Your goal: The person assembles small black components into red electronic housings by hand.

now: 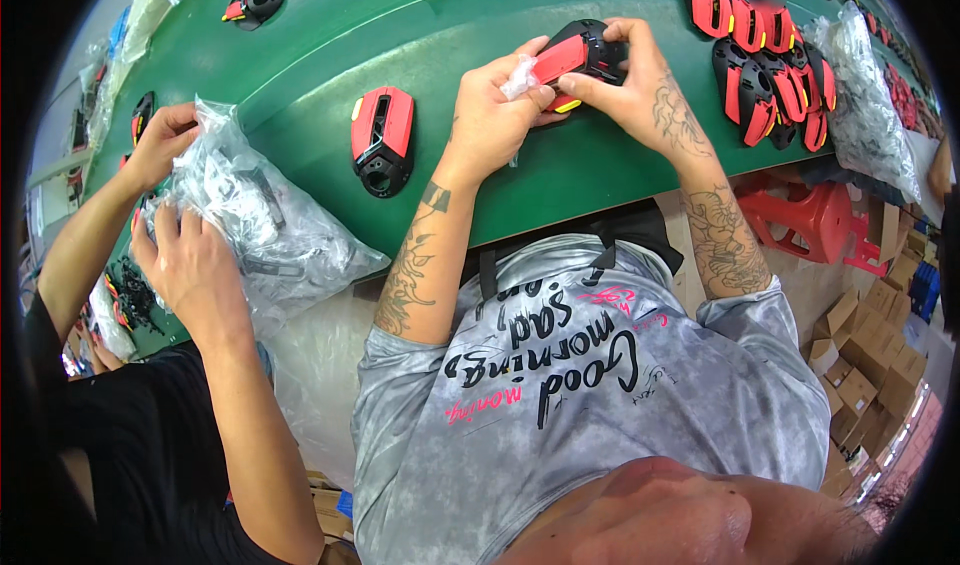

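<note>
Both my hands hold a red-and-black plastic housing [560, 60] above the green table. Its red face points up, and a small yellow tab shows on the near side. My left hand [495, 110] grips the red end, with a crumpled piece of whitish, see-through film or cloth [520, 77] pinched in its fingers. Around the black, rounded end curl the fingers and thumb of my right hand [645, 90]. A similar housing [383, 125] lies on the table left of my left forearm, black end toward me.
A co-worker's hands [190, 255] handle a clear bag of small parts [265, 215] at the left. Several housings [765, 85] cluster at the right, beside another plastic bag [870, 95]. One housing [254, 5] lies far left. A red stool [805, 215] and cardboard boxes [860, 365] stand below.
</note>
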`<state>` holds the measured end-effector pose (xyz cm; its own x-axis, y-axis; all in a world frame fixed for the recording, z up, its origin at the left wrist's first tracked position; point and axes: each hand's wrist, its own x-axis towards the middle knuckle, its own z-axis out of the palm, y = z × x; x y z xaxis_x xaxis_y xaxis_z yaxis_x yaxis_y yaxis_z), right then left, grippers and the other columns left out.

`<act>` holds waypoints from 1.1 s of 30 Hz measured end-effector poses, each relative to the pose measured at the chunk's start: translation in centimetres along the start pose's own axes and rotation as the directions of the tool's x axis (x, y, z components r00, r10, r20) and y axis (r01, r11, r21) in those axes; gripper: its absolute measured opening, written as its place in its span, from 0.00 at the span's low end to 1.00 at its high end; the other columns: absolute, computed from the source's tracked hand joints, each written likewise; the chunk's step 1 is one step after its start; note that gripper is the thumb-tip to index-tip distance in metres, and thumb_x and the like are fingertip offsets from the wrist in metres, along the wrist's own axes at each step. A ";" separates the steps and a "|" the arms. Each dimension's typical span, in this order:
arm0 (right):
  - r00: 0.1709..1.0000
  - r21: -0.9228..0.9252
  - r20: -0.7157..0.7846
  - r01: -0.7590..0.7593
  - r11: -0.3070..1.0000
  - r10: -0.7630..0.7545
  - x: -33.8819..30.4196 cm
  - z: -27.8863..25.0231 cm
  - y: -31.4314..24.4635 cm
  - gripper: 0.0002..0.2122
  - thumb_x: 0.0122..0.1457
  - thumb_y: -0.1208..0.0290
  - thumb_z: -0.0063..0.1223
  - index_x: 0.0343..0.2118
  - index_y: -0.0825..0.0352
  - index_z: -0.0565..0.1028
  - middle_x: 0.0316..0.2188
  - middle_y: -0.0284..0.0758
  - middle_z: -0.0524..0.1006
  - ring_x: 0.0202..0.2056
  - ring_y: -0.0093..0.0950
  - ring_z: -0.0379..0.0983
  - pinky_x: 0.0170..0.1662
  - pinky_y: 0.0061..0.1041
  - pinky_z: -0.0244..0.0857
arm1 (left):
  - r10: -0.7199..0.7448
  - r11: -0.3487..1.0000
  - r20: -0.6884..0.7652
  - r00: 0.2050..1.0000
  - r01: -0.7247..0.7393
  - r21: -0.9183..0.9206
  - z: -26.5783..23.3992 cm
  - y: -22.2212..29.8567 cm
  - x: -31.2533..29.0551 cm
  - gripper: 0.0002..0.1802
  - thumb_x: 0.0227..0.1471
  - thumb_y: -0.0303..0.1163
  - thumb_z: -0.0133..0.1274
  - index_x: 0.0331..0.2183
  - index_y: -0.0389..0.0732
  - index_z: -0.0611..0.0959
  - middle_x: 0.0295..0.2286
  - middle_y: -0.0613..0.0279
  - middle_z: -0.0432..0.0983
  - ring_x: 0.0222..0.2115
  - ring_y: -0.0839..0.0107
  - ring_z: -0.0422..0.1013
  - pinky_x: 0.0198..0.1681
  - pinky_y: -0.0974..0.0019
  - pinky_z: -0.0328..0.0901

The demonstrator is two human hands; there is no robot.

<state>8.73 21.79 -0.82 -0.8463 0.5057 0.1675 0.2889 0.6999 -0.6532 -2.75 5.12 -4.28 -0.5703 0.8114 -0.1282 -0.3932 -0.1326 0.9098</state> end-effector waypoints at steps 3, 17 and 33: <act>0.994 0.151 0.031 -0.112 0.982 0.109 0.1 1.4 -0.2 0.36 0.45 0.53 0.75 0.48 0.71 0.65 0.45 0.49 0.70 0.48 0.41 0.70 0.52 0.36 0.67 | 0.033 0.999 0.006 0.999 -0.034 0.034 0.0 0.1 -0.1 0.20 0.58 0.16 0.52 0.53 0.21 0.75 0.64 0.44 0.59 0.48 0.57 0.77 0.47 0.58 0.80; 0.993 0.348 0.118 -0.035 0.937 -0.006 1.3 0.7 1.3 0.40 0.47 0.53 0.75 0.57 0.69 0.65 0.46 0.42 0.74 0.48 0.30 0.74 0.52 0.31 0.70 | -0.011 0.987 0.076 0.997 0.023 -0.157 -0.9 0.3 -0.3 0.29 0.59 0.19 0.52 0.60 0.26 0.68 0.50 0.44 0.75 0.46 0.56 0.78 0.45 0.50 0.80; 0.933 0.850 0.215 -0.324 0.415 0.288 0.5 1.9 0.9 0.23 0.57 0.71 0.67 0.51 0.73 0.69 0.35 0.33 0.76 0.39 0.21 0.74 0.45 0.20 0.70 | 0.107 0.991 0.120 0.987 -0.116 0.063 -1.1 -0.4 -0.3 0.36 0.49 0.18 0.63 0.60 0.30 0.71 0.49 0.51 0.76 0.45 0.64 0.78 0.49 0.60 0.77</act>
<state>7.72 21.63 -2.74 -0.8027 0.5650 -0.1908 0.0138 -0.3023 -0.9531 -3.18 4.29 -5.01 -0.5189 0.8547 0.0185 -0.2788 -0.1896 0.9415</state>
